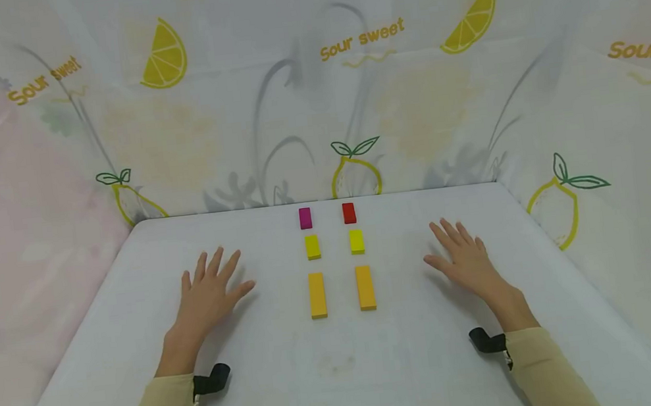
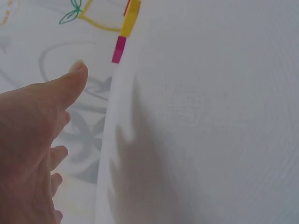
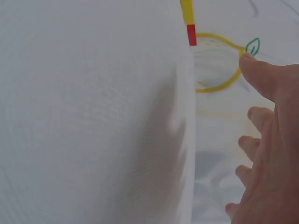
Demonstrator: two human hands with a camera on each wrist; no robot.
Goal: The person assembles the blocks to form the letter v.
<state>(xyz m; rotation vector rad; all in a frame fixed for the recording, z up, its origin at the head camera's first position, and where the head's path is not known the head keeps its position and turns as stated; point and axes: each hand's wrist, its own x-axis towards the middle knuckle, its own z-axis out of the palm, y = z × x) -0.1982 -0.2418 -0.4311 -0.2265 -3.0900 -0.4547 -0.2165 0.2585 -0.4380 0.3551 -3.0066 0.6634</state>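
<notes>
Here, both hands lie flat on the white table point(image 1: 296, 378).
Left hand point(image 1: 207, 298) and right hand point(image 1: 467, 259), fingers spread, flank six blocks point(image 1: 336, 261).

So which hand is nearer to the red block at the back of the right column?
Right. The right hand lies flat on the table to the right of the red block and nearer the person; the left hand lies flat beyond the other column, farther away.

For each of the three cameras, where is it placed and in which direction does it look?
Head: above, looking forward and down at the table; both hands, the left hand and the right hand, show.
Left wrist: beside the left hand, facing the magenta block.
Right wrist: beside the right hand, facing the red block.
Shared: each wrist block appears in the head view.
</notes>
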